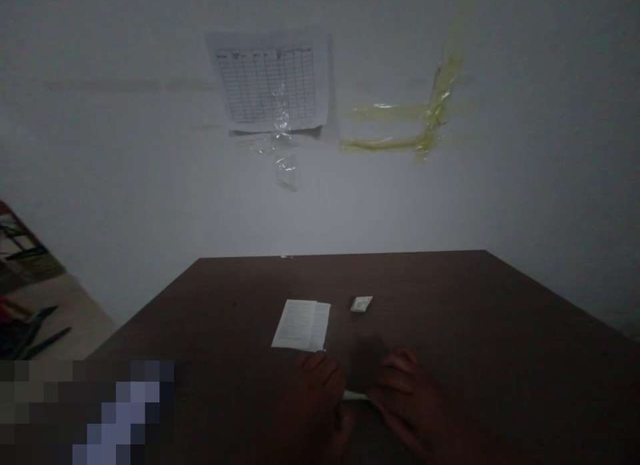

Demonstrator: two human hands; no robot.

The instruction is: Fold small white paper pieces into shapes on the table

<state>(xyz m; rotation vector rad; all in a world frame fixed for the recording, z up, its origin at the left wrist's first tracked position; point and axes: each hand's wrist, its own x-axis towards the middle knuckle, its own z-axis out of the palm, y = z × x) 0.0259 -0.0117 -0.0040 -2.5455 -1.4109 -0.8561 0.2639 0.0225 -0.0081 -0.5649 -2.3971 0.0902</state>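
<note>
Hands, two: left hand [323, 388] and right hand [410, 392], side by side low over the surface [430, 298], the fingers of each curled inward and closed on one end of a pale strip [356, 396]. Strip, one: spanning the narrow gap between the hands, both ends hidden by the fingers; material too dim to tell. Printed paper [294, 324], one: lying flat just beyond the left hand, showing two panels side by side; whether folded or two overlapping leaves cannot be told. Small pale packet [361, 304], one: lying right of the paper, apart from it; contents, if any, hidden. Wall [390, 205], behind: one ruled sheet [270, 85], fixed with clear tape [283, 115]; yellowed tape [437, 108], three strips, two roughly level, one slanting.
</note>
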